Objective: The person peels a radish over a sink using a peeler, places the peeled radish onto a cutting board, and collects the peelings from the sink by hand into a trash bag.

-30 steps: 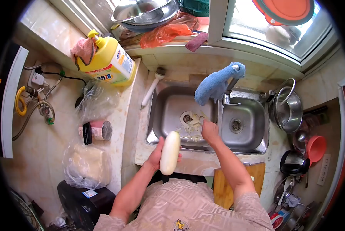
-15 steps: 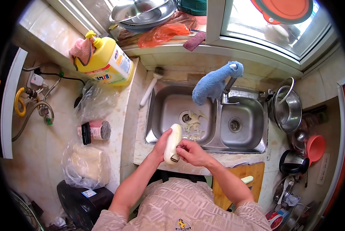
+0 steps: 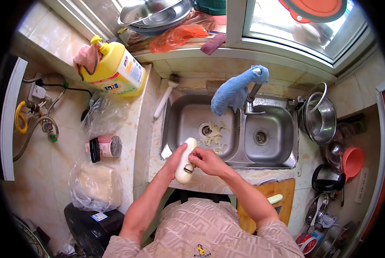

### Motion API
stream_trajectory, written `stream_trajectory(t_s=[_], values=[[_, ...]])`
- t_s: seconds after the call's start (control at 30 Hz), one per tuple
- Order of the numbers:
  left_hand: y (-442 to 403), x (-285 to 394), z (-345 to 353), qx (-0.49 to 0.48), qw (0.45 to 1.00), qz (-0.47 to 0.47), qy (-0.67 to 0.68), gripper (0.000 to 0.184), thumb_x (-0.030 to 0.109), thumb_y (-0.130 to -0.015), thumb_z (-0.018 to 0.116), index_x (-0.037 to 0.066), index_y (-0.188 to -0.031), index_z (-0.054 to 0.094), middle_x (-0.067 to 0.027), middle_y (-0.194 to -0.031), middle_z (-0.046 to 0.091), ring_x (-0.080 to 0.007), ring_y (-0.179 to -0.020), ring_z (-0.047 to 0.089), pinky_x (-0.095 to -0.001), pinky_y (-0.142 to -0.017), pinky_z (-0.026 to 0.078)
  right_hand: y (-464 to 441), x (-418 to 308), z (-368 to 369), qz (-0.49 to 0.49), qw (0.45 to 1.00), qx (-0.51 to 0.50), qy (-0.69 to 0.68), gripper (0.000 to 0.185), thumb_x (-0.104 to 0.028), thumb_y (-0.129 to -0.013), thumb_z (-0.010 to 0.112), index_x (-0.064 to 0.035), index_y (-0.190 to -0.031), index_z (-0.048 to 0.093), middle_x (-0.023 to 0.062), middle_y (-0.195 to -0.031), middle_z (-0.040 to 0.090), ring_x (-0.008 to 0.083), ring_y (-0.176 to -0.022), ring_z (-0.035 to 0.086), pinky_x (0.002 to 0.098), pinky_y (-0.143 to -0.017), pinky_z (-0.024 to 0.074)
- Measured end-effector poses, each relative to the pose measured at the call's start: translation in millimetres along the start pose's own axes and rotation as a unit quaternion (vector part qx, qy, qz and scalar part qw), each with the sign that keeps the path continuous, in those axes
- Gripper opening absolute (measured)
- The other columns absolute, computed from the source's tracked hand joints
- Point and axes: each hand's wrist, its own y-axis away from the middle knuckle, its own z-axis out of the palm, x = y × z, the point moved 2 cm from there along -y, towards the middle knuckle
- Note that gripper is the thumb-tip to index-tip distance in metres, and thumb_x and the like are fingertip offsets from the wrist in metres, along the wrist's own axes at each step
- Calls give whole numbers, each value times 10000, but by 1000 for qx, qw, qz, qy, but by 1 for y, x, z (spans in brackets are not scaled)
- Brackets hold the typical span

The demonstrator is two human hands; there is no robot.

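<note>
My left hand (image 3: 174, 164) is wrapped around a peeled white radish (image 3: 184, 160), a long pale vegetable held upright-slanted over the sink's front edge. My right hand (image 3: 210, 162) grips a small peeler (image 3: 188, 169), whose metal head rests against the lower part of the radish. Most of its handle is hidden by my fingers. Pale strips of peel (image 3: 216, 134) lie around the drain in the left basin of the steel sink (image 3: 181, 112).
A blue cloth (image 3: 231, 90) wraps the tap (image 3: 253, 92). On the right, a cutting board (image 3: 285, 189) bears a knife (image 3: 275, 199). Metal bowls (image 3: 319, 122) stand beyond the right basin. At left are a yellow detergent jug (image 3: 117, 71) and a plastic-bagged block (image 3: 96, 185).
Both hands and the radish have shifted slightly left. The peeler's head has moved up a little along the radish from its lower end.
</note>
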Motion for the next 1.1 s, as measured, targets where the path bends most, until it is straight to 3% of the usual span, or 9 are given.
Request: stream_trajectory(t_s=[0.37,0.47,0.57,0.63,0.73,0.8,0.87,0.97,1.1], values=[[17,3,-18,35,999,-33,-8,492,478,-979,415,56,-1191,553,-108,-959,651,-245,-692,666,-369,-619,575,-45,21,-10,37,997,15,-71,198,-209,-940,601,-18,-890,616,-25,-738,580,61,-689,514,251,-585,416],[24,2,-23,22,999,-43,0,520,489,-978,414,52,-1229,538,-115,-985,647,-255,-700,670,-374,-611,577,-65,57,-29,82,991,78,-69,191,-202,-932,606,-22,-870,611,-33,-721,568,49,-684,500,243,-575,410],[40,-5,-25,-54,996,-69,34,544,497,-977,413,40,-1249,531,-123,-1006,644,-255,-720,675,-378,-629,579,-74,121,-69,101,929,210,286,214,-217,-900,586,-19,-909,667,177,-860,693,301,-811,678,414,-692,508],[42,-2,-24,-10,998,-61,33,549,505,-980,387,44,-1243,530,-133,-997,644,-269,-711,670,-392,-625,572,-53,136,-81,163,842,132,497,235,-228,-889,563,-22,-918,673,240,-950,674,395,-921,654,485,-734,505],[31,5,-24,30,999,-26,22,538,505,-981,384,46,-1214,540,-132,-979,646,-270,-723,668,-397,-626,568,-45,116,-75,135,852,201,464,215,-230,-893,592,-19,-918,620,172,-817,678,329,-735,647,424,-664,491],[21,7,-27,41,999,-8,26,522,500,-980,395,48,-1189,551,-125,-965,648,-264,-739,668,-396,-632,569,-35,53,-50,76,972,136,176,217,-238,-922,596,-21,-925,605,100,-767,659,199,-679,616,348,-620,485],[10,4,-31,39,999,-2,34,504,495,-979,407,52,-1164,561,-116,-950,653,-257,-753,669,-395,-641,572,-15,-1,-14,64,997,35,-37,247,-264,-918,601,-20,-949,603,114,-769,644,198,-701,610,354,-634,481],[-7,-2,-29,62,996,12,68,495,494,-977,420,45,-1118,573,-107,-887,648,-237,-698,659,-365,-616,556,-5,-28,14,-2,997,-50,54,225,-241,-929,590,-17,-940,596,77,-757,640,151,-684,596,322,-616,478],[2,1,-17,42,999,-21,9,504,506,-982,401,75,-1195,552,-132,-953,652,-284,-742,678,-415,-619,588,-33,5,-10,-26,995,86,38,185,-210,-934,587,-26,-922,605,43,-703,620,107,-603,548,268,-545,440]])
